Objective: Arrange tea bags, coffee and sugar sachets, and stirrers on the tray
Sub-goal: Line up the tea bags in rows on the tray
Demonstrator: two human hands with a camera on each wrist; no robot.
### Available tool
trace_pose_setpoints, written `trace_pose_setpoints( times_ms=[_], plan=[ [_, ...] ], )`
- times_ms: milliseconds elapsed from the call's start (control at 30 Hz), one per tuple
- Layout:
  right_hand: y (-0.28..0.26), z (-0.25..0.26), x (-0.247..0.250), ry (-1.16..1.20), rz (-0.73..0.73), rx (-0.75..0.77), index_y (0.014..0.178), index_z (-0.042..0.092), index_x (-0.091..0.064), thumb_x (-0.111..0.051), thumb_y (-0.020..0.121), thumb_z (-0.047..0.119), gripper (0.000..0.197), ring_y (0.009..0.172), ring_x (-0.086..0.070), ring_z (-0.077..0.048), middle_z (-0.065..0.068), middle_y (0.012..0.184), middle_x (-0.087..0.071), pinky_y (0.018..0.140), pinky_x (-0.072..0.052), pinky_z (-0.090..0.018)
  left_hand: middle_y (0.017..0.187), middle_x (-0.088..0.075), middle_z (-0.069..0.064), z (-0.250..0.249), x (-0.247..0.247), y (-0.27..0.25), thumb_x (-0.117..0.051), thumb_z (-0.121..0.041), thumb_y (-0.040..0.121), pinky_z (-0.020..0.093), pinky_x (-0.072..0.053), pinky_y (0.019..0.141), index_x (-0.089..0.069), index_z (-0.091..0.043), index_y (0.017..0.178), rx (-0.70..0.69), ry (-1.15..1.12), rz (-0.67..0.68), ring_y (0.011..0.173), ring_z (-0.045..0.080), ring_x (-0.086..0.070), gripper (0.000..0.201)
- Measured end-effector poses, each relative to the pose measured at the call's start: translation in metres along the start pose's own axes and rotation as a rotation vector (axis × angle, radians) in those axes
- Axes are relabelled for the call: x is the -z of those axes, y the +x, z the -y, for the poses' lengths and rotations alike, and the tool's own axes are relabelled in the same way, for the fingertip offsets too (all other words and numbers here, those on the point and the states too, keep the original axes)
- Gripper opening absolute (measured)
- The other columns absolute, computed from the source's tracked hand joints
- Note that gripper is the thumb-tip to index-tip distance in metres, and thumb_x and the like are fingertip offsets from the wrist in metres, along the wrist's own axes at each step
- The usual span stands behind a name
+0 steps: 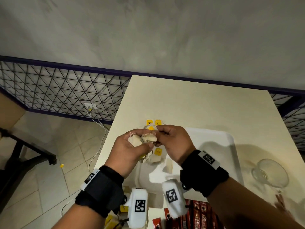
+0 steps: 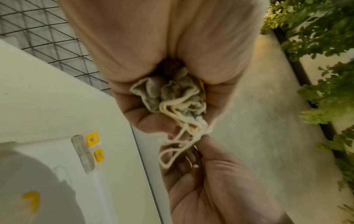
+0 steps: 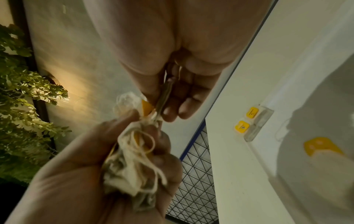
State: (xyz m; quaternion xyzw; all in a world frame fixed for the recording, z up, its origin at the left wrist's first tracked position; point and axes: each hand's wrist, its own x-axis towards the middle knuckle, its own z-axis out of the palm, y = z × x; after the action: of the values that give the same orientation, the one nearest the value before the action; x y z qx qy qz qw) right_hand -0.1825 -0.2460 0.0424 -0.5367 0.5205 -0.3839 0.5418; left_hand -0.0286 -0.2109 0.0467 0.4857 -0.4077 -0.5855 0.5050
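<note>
Untangling tea bags over the tray.
My left hand [image 1: 130, 150] clenches the tea bags [image 1: 142, 141] so my right hand [image 1: 173, 142] can pinch one free; two tea bags [image 1: 154, 122] at 12 o'clock on the desk [image 1: 189, 104].

Tray [image 1: 231, 146] right half bare; glass [image 1: 270, 172] blocks right edge, perhaps tipped; 2 tea bags [image 1: 154, 122] beyond.

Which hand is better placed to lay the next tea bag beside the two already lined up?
Right, probably. The right hand already pinches one tea bag at the edge of the tangled bunch, and it is nearer the two laid tea bags. The left hand is full, gripping that bunch.
</note>
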Motion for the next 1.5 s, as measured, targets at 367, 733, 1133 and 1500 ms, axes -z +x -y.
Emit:
trace_pose_setpoints(
  times_ms=[367, 733, 1133, 1500],
  plan=[
    [0.002, 0.000, 0.010, 0.075, -0.033, -0.031, 0.080, 0.017, -0.069, -0.062, 0.090, 0.006, 0.016, 0.071, -0.056, -0.018, -0.022, 0.082, -0.068, 0.067, -0.046, -0.030, 0.105, -0.074, 0.002, 0.001, 0.008, 0.000, -0.072, -0.002, 0.068, 0.020, -0.048, 0.057, -0.072, -0.015, 0.071, 0.050, -0.059, -0.086, 0.075, 0.014, -0.065, 0.014],
    [0.007, -0.008, 0.018, -0.007, -0.018, 0.017, 0.083, 0.009, -0.066, -0.061, 0.092, 0.013, 0.011, 0.071, -0.050, -0.022, -0.013, 0.077, -0.058, 0.069, -0.049, -0.036, 0.068, -0.068, -0.008, -0.007, -0.003, 0.018, -0.067, 0.006, 0.082, 0.019, -0.041, 0.047, -0.071, -0.007, 0.089, 0.032, 0.217, -0.030, 0.049, 0.009, -0.049, 0.015],
    [0.073, -0.078, 0.063, -0.071, -0.261, -0.190, 0.089, 0.008, -0.069, -0.063, 0.091, 0.015, 0.009, 0.042, -0.039, -0.014, 0.011, 0.039, -0.046, 0.046, -0.035, -0.023, 0.061, -0.058, 0.010, 0.020, 0.029, 0.026, -0.070, 0.001, 0.082, 0.023, -0.040, 0.044, -0.074, -0.010, 0.088, 0.187, 0.324, -0.077, 0.051, 0.017, -0.048, 0.013],
    [0.124, -0.123, 0.046, -0.264, -0.262, -0.333, 0.080, 0.027, -0.066, -0.067, 0.077, 0.042, 0.015, 0.059, -0.049, -0.018, 0.007, 0.061, -0.057, 0.066, -0.041, -0.031, 0.080, -0.070, 0.015, 0.029, 0.060, 0.025, -0.072, 0.003, 0.079, 0.022, -0.041, 0.048, -0.076, -0.012, 0.083, 0.233, 0.342, -0.083, 0.061, 0.024, -0.053, 0.016]
  ],
)
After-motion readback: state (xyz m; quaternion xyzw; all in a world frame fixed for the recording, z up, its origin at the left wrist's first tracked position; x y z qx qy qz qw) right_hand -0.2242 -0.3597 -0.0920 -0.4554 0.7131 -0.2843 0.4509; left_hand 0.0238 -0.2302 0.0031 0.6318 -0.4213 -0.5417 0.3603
